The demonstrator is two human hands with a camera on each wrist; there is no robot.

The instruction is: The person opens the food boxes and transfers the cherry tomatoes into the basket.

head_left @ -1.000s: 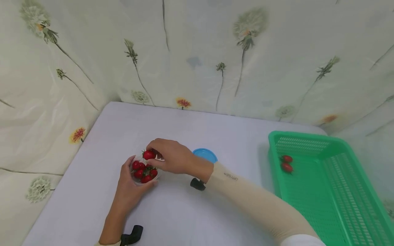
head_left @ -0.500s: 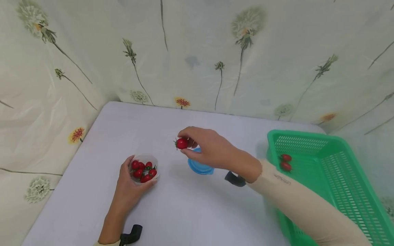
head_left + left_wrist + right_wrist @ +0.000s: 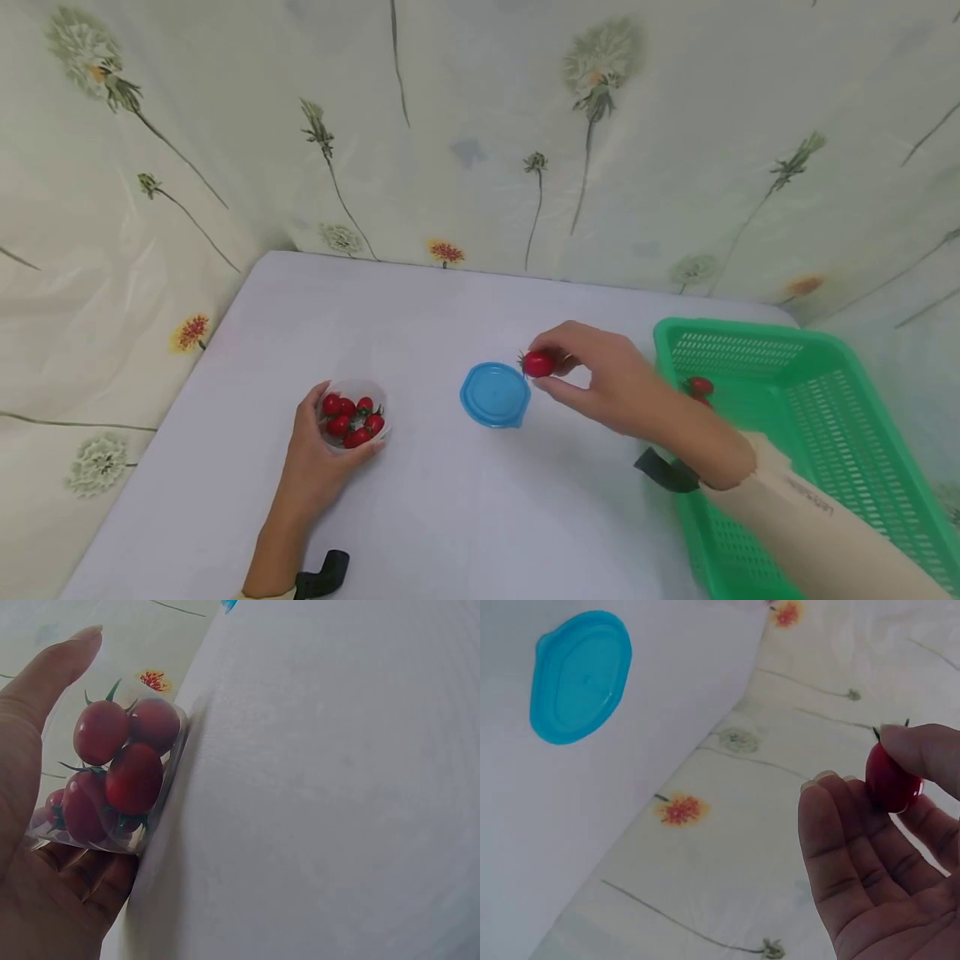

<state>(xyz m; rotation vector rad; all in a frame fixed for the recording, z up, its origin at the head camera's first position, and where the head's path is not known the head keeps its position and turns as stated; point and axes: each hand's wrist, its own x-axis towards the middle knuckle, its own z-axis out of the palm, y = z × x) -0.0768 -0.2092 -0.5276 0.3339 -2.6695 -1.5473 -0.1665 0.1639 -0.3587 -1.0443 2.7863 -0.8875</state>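
Note:
My left hand curls round a clear plastic cup standing on the table. Several red cherry tomatoes with green stems lie inside it. My right hand pinches one cherry tomato between thumb and fingers, held above the table. In the right wrist view, that tomato shows its green stem near the thumb. Just left of the right hand, a blue lid lies flat on the table. The right forearm passes over the edge of a green basket.
Two cherry tomatoes lie in the basket's far left corner, one partly hidden by its rim. The white table meets a flower-printed curtain at the back and left. Black wrist mounts sit on both arms.
My right hand has lifted a cherry tomato out of the cup and carried it right, past the blue lid towards the basket. The left hand has stayed at the cup.

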